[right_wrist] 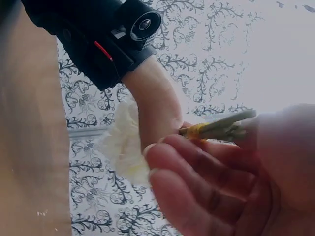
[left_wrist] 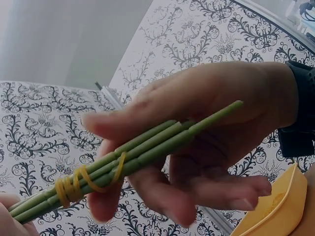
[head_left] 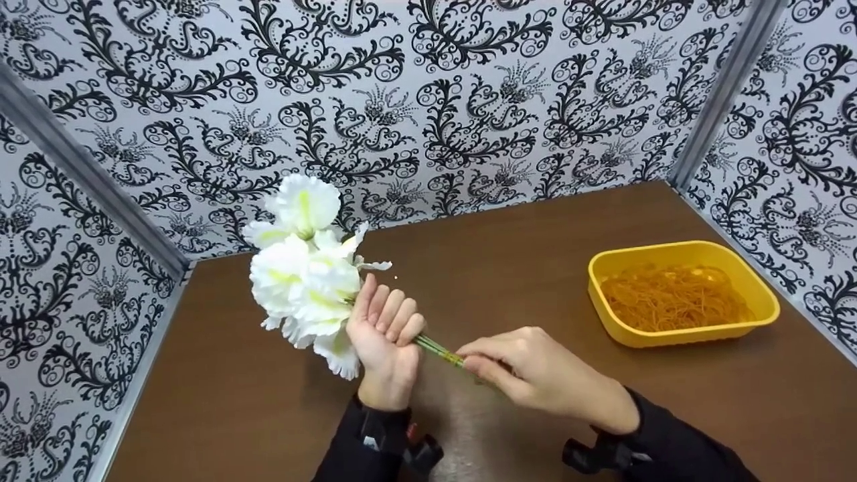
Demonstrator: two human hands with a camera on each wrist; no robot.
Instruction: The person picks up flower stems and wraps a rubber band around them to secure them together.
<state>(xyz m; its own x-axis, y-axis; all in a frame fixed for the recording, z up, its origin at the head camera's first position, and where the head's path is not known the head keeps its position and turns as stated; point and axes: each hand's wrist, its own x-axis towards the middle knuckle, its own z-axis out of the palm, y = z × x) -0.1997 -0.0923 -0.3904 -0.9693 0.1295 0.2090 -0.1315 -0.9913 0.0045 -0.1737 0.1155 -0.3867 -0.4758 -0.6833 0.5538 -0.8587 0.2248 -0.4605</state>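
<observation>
A bunch of white artificial flowers with yellow-green centres leans to the left above the table. My left hand grips its green stems just below the blooms. Near the cut ends, a yellow rubber band is wound several times round the stems, with one slanting loop closer to the tips. My right hand has its thumb and forefinger about the stems by this band; its other fingers are loosely bent. In the left wrist view, one stem sticks out past the rest.
A yellow plastic tub holding a heap of rubber bands stands on the right of the brown table. Patterned black-and-white panels enclose the back and sides.
</observation>
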